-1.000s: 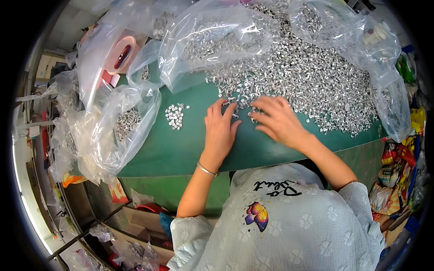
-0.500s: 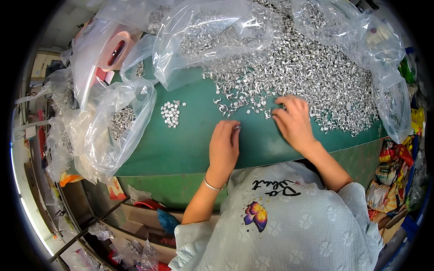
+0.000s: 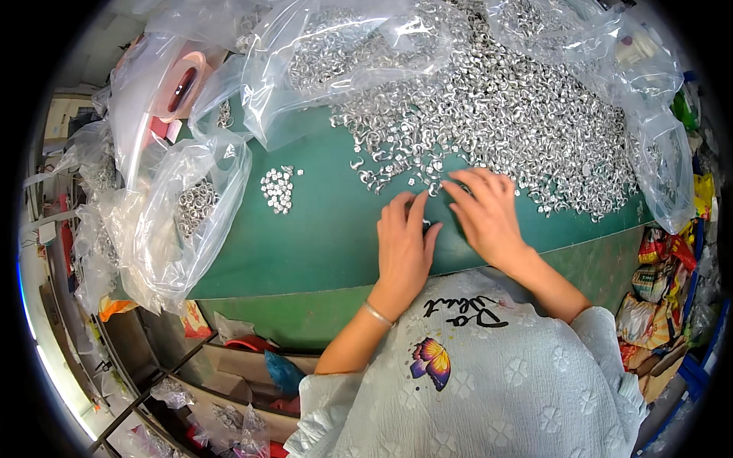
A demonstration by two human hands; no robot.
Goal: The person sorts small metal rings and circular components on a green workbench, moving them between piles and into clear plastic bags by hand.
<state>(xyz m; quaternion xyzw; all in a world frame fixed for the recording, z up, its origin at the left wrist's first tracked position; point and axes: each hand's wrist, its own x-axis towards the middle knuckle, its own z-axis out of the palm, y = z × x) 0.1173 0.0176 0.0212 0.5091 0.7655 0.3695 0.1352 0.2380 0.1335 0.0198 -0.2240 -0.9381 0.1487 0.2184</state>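
A big heap of small silvery metal pieces [image 3: 504, 107] covers the far half of a green table [image 3: 305, 244]. My left hand [image 3: 403, 246] lies palm down on the green surface just below the heap's near edge, fingers together, a thin bracelet on the wrist. My right hand [image 3: 485, 214] rests beside it, fingertips spread and touching loose pieces at the heap's edge. The two hands nearly touch. Whether either pinches a piece is hidden under the fingers. A small separate cluster of silvery pieces [image 3: 277, 188] lies to the left.
Clear plastic bags with more metal pieces lie at the left [image 3: 179, 221] and over the top of the heap [image 3: 336, 61]. A pink tape roll [image 3: 182, 80] sits inside a bag at far left. Shelves with clutter run below the table edge; colourful packets [image 3: 657, 275] are at right.
My right hand has pulled back from the heap toward my left hand. The left hand has shifted slightly up and right, so both now meet at the heap's near edge.
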